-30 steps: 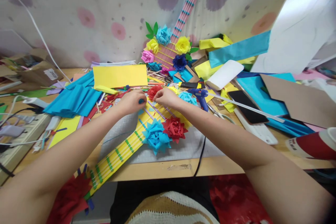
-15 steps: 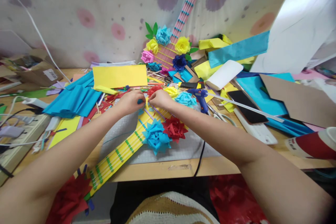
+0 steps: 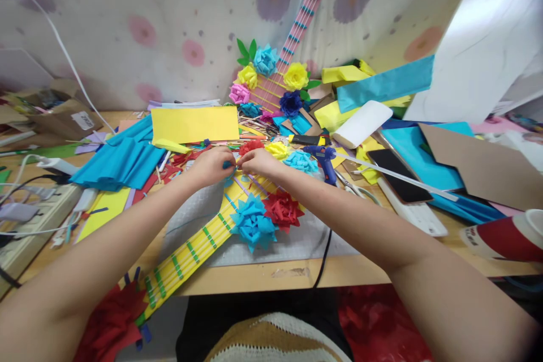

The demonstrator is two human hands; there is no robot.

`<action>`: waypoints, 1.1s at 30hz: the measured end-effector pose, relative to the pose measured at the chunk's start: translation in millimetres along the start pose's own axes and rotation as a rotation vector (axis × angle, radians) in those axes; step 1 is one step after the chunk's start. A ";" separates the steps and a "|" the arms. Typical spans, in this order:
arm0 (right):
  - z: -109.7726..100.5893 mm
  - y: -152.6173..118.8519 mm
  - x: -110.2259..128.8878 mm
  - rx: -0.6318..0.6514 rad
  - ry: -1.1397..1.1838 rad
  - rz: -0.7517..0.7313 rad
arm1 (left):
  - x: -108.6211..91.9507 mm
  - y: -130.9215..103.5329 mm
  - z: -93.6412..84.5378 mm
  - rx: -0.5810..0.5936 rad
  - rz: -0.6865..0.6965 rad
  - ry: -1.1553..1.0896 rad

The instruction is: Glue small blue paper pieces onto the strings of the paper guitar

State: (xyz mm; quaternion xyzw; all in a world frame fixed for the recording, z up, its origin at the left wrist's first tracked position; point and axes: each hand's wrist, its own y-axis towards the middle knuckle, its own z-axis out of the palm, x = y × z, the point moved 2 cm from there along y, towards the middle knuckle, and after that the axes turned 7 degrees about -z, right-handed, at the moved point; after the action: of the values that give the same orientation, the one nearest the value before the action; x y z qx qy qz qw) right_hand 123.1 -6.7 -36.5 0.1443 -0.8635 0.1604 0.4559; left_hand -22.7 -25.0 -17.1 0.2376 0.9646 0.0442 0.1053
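Head view showed a yellow paper guitar with green-banded frets [image 3: 200,243] lying slantwise on a grey cutting mat [image 3: 297,246], its neck running toward the lower left past the edge of a pale wooden table [image 3: 250,277]. That slant presumably put the flower-trimmed body between both hands and gave the long neck room. A spiky light-blue paper flower [image 3: 254,222] and a ruffled red paper flower [image 3: 283,209] sat side by side on the near edge of the body. A dark-blue glue gun [image 3: 324,161] lay just beyond the right forearm, seemingly parked within reach but off the guitar's middle. Upright against the floral-patterned wall sheet [image 3: 169,22], a pink paper guitar [image 3: 297,28] leaned, probably to spare table space.

The left hand [image 3: 215,164] was curled, its fingers apparently gripping a small dark-blue piece [image 3: 227,164]. The right hand [image 3: 261,163] was closed in a pinch, fingertips close beside the left's over the body; whether anything was between them was too small to tell.
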 end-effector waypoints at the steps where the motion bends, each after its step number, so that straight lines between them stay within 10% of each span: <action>1: 0.9 -0.1 -0.7 -0.002 0.004 -0.014 | -0.2 0.1 -0.1 0.003 0.005 0.003; 18: 2.4 -7.4 10.4 -0.125 -0.548 -0.277 | 1.8 0.6 0.3 0.003 0.018 -0.002; 33: 8.2 -4.3 10.9 -0.087 -0.433 -0.237 | 3.9 -0.7 -3.4 -0.127 -0.036 -0.193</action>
State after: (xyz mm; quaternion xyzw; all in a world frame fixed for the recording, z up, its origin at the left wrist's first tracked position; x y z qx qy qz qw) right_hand 112.8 -15.0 -31.2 0.2558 -0.9242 0.0338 0.2815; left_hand -27.2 -23.9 -14.6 0.2160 0.9494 0.0804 0.2134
